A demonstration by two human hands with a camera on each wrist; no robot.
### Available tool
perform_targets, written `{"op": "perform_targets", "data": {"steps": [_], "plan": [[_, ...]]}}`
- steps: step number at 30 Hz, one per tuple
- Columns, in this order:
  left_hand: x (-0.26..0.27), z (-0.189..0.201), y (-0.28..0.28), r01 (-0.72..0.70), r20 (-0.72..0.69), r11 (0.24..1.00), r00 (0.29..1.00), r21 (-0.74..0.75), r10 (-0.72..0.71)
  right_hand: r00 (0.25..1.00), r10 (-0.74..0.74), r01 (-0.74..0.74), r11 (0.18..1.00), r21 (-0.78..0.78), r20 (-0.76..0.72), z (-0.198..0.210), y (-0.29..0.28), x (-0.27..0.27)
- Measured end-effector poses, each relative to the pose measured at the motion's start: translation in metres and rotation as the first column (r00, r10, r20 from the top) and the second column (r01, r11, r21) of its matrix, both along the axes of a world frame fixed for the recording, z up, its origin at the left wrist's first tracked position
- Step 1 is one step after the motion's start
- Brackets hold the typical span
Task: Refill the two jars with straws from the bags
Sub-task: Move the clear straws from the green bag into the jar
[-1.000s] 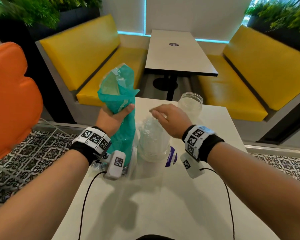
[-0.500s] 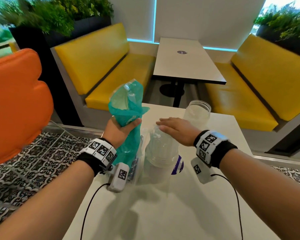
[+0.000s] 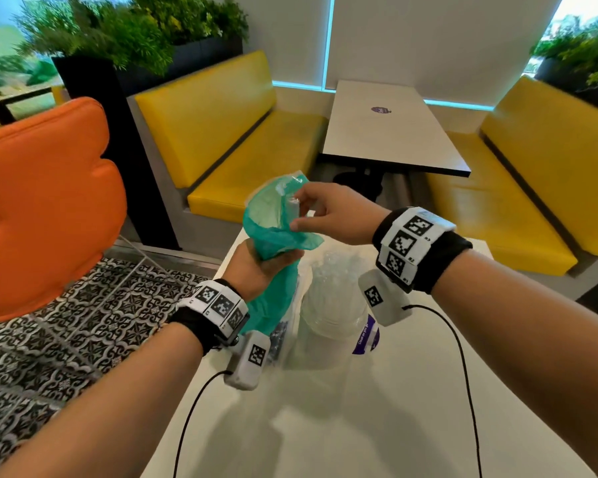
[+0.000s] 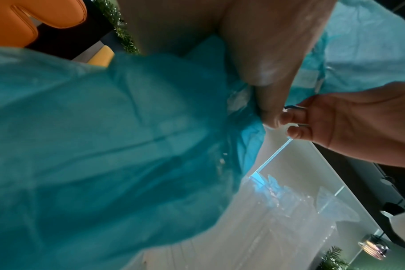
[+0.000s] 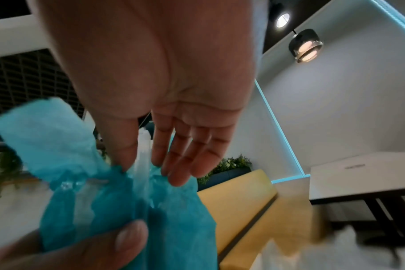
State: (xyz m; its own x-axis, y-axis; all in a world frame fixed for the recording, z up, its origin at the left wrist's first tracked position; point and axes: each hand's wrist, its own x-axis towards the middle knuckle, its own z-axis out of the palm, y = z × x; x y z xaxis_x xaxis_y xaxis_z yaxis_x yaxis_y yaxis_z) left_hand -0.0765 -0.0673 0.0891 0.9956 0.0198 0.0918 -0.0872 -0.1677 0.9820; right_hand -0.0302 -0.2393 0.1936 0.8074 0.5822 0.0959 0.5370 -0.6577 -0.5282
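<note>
The near part of the table (image 3: 377,426) is free. Farther, the green bag (image 3: 273,305) and clear bag (image 3: 332,305) block the middle.

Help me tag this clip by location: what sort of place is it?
Probably a café or fast-food dining area: yellow booth benches flank a fixed table, planters divide the seating, and pendant lamps hang overhead.

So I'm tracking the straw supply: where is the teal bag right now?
In the head view the teal bag stands left of centre, its neck gripped by the left hand, the right hand at its mouth.
</note>
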Motion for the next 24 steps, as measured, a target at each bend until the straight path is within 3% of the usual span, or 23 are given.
{"op": "perform_targets", "data": {"steps": [3,6,8,10,12,15,19,24], "plan": [[0.001,0.0,-0.002,0.046,0.008,0.999,0.999,0.01,-0.046,0.999,0.002,0.001,0.997,0.071,-0.035,-0.007,0.0,-0.004],[0.002,-0.005,-0.001,0.035,-0.039,0.999,0.999,0.028,-0.034,0.994,-0.026,0.051,0.969,0.24,-0.106,-0.004,-0.01,-0.007],[0.0,-0.011,0.001,0.0,-0.068,1.0,0.998,0.024,0.002,0.979,-0.106,0.173,0.884,0.434,-0.176,0.005,-0.021,-0.008],[-0.001,-0.015,0.002,-0.045,-0.08,0.999,0.996,0.018,0.046,0.952,-0.205,0.304,0.723,0.62,-0.227,0.021,-0.033,-0.01],[0.0,-0.015,0.002,-0.084,-0.081,0.996,0.993,0.021,0.085,0.938,-0.306,0.326,0.636,0.699,-0.159,0.038,-0.046,-0.012],[0.004,-0.012,-0.001,-0.089,-0.073,0.996,0.993,0.025,0.091,0.934,-0.353,0.29,0.675,0.679,-0.048,0.049,-0.056,-0.015],[0.006,-0.003,-0.009,-0.063,-0.036,0.998,0.997,0.02,0.064,0.957,-0.289,0.259,0.845,0.468,-0.007,0.023,-0.054,-0.02],[0.007,0.001,-0.008,-0.066,-0.037,0.998,0.997,-0.003,0.066,0.966,-0.248,0.203,0.897,0.393,0.066,0.012,-0.05,-0.019]]}}
